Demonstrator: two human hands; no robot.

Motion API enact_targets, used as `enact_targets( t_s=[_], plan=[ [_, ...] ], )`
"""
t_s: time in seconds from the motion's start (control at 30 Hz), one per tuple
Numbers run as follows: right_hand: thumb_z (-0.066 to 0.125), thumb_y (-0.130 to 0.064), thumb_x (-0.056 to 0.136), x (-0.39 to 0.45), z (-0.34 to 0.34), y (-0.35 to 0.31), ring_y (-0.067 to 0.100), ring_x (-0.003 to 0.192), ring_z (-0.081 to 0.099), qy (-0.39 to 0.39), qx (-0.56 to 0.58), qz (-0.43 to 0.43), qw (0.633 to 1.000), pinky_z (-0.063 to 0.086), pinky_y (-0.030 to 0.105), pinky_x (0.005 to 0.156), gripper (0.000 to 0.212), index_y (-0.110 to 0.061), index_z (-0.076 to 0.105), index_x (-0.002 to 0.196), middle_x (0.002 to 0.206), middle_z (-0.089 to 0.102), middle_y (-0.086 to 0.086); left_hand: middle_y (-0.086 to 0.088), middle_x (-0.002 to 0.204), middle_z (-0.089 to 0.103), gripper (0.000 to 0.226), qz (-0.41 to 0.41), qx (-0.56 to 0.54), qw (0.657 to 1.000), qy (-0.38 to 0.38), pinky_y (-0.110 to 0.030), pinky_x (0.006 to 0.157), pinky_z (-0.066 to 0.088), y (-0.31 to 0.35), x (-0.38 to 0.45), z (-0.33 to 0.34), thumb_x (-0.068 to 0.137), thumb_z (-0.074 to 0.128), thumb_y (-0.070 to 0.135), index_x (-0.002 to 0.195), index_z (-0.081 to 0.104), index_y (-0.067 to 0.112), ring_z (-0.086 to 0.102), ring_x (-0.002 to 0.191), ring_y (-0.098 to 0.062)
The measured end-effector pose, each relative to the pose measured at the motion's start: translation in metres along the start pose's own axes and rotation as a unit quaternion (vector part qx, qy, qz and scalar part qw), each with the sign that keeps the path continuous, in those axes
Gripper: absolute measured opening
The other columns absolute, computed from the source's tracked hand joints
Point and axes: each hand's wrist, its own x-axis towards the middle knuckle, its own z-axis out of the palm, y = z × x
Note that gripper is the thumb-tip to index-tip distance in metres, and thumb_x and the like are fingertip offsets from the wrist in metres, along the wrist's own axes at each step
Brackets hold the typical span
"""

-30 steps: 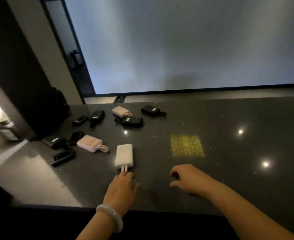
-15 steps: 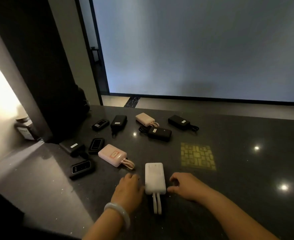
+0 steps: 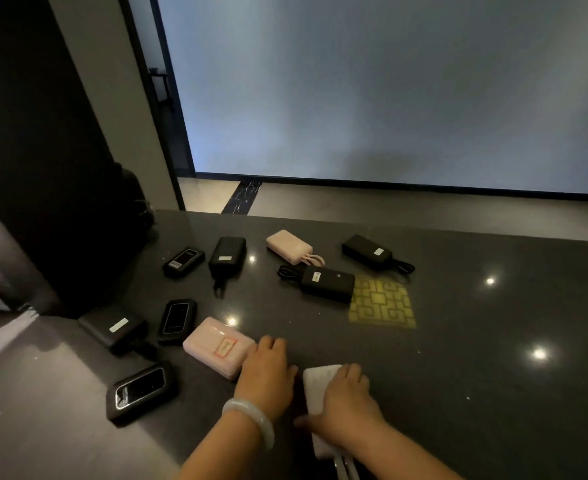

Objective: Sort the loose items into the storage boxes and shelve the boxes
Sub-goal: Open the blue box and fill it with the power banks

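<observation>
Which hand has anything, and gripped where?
Right hand lies over the white power bank, covering its near cable end. Left hand holds nothing, beside the pink power bank.

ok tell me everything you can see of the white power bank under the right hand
The white power bank is a flat, rounded slab that looks like smooth plastic, lying face up on the dark speckled countertop near its front edge. The right hand lies over its near half, fingers on top, thumb at its left side. Two white cable ends trail from its near end toward the person. The left hand sits just beside it; whether they touch is unclear.
</observation>
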Motion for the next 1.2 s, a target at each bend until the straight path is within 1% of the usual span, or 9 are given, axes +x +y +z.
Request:
enact_targets(
  t_s=[0.13,0.23,0.37,0.53,0.77,0.87,0.93,1.07,1.2],
  plan=[
    [0.077,-0.055,0.064,0.016,-0.006,-0.007,0.024,0.131,0.030,0.054,-0.038,-0.044,0.997,0.039,0.038,0.103,0.114,-0.016,0.011,0.148,0.143,0.022,0.004,0.001,0.142,0.037,0.045,-0.019,0.042,0.997,0.056,-0.033,0.108,0.034,-0.022,0.018,-0.013,0.094,0.052,0.044,0.135,0.044,0.026,0.036,0.132,-0.018],
    [0.074,-0.055,0.068,0.030,-0.017,-0.014,0.024,0.133,0.028,0.084,-0.042,-0.065,0.994,0.037,0.038,0.106,0.111,-0.015,0.010,0.150,0.146,0.022,0.004,-0.004,0.151,0.028,0.051,-0.113,0.091,0.985,0.096,-0.045,0.112,0.027,-0.039,0.030,-0.027,0.094,0.045,0.054,0.135,0.045,0.025,0.024,0.140,-0.027],
    [0.073,-0.059,0.069,0.040,-0.023,-0.017,0.025,0.135,0.026,0.090,-0.051,-0.067,0.992,0.034,0.037,0.109,0.115,-0.013,0.006,0.151,0.148,0.021,0.005,-0.011,0.155,0.015,0.062,-0.218,0.058,0.973,0.053,-0.060,0.110,0.028,-0.045,0.037,-0.031,0.094,0.036,0.060,0.141,0.035,0.020,0.011,0.144,-0.036],
    [0.075,-0.051,0.070,0.037,-0.020,-0.013,0.024,0.133,0.028,0.090,-0.067,-0.068,0.991,0.034,0.038,0.108,0.108,-0.015,0.012,0.150,0.146,0.024,0.004,-0.008,0.160,0.001,0.062,-0.179,0.041,0.983,0.026,-0.059,0.113,0.026,-0.045,0.031,-0.020,0.096,0.040,0.052,0.148,0.024,0.021,-0.003,0.147,-0.035],
    [0.075,-0.047,0.070,0.014,-0.033,0.032,0.026,0.133,0.029,0.070,-0.040,-0.035,0.996,0.033,0.038,0.108,0.101,-0.024,0.015,0.148,0.145,0.025,0.006,0.009,0.157,0.001,0.062,0.014,-0.012,0.997,-0.073,-0.049,0.118,0.020,-0.031,0.003,-0.003,0.087,0.058,0.046,0.142,0.031,0.036,0.001,0.147,-0.021],
    [0.074,-0.048,0.070,0.000,-0.038,0.058,0.027,0.134,0.029,0.074,-0.018,-0.016,0.997,0.033,0.038,0.108,0.101,-0.025,0.015,0.148,0.147,0.026,0.006,0.012,0.154,-0.007,0.065,-0.014,-0.092,0.993,-0.068,-0.049,0.117,0.024,-0.012,-0.008,0.007,0.082,0.066,0.049,0.138,0.031,0.044,0.000,0.146,-0.025],
    [0.074,-0.051,0.069,-0.009,-0.040,0.075,0.026,0.133,0.030,0.080,-0.004,-0.005,0.997,0.034,0.037,0.107,0.100,-0.024,0.017,0.147,0.145,0.028,0.005,0.002,0.156,-0.012,0.091,-0.090,-0.055,0.994,-0.041,-0.052,0.114,0.022,0.000,-0.009,0.011,0.077,0.064,0.063,0.148,0.010,0.039,-0.004,0.146,-0.031],
    [0.074,-0.054,0.068,-0.029,-0.044,0.108,0.024,0.132,0.032,0.105,0.037,0.015,0.994,0.035,0.037,0.107,0.098,-0.025,0.022,0.146,0.144,0.030,0.002,-0.018,0.152,0.016,0.127,-0.166,0.069,0.983,-0.039,-0.052,0.108,0.032,0.012,-0.008,0.018,0.062,0.058,0.083,0.151,-0.009,0.021,0.024,0.139,-0.036],
    [0.075,-0.052,0.068,-0.052,-0.052,0.143,0.022,0.132,0.032,0.133,0.081,0.024,0.988,0.036,0.038,0.107,0.098,-0.027,0.022,0.146,0.143,0.031,-0.001,-0.017,0.140,0.032,0.121,-0.176,0.076,0.981,-0.032,-0.048,0.097,0.047,0.021,-0.006,0.014,0.065,0.077,0.060,0.150,0.004,0.016,0.039,0.127,-0.034]
  ],
)
